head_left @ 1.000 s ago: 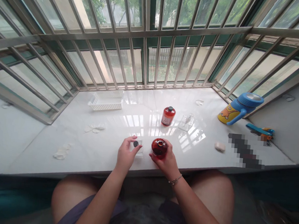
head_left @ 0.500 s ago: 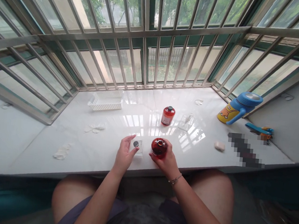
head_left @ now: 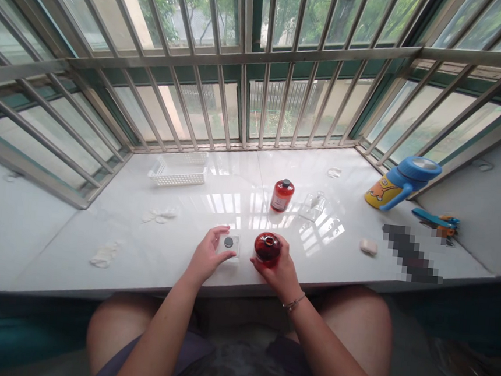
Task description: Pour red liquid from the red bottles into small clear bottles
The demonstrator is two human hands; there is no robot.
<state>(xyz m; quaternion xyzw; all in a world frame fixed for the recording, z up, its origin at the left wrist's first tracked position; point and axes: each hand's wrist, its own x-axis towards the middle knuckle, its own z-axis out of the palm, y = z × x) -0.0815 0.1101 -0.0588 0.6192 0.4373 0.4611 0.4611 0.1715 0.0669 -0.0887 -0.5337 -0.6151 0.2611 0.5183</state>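
My right hand (head_left: 282, 268) is wrapped round a red glass bottle (head_left: 266, 251), whose mouth is uncovered, near the front edge of the white marble ledge (head_left: 138, 272). To its left, my left hand (head_left: 210, 256) has thumb and fingers apart around the left side of a clear square container (head_left: 234, 246) with a round black cap (head_left: 228, 242) on or over it. Whether the fingertips touch the container cannot be made out. Behind the held bottle stands a second red bottle (head_left: 282, 195) with a dark cap and a pale label.
A white perforated basket (head_left: 179, 176) lies back left, crumpled gloves or tissue (head_left: 105, 254) front left. Right of the capped bottle lies clear packaging (head_left: 312, 206). Farther right are a blue-yellow thermos (head_left: 397, 186), a pale block (head_left: 369, 247) and a blue tool (head_left: 434, 219).
My left hand has shifted slightly left, and its thumb no longer overlaps the black cap. My right hand keeps the red bottle in the same place.
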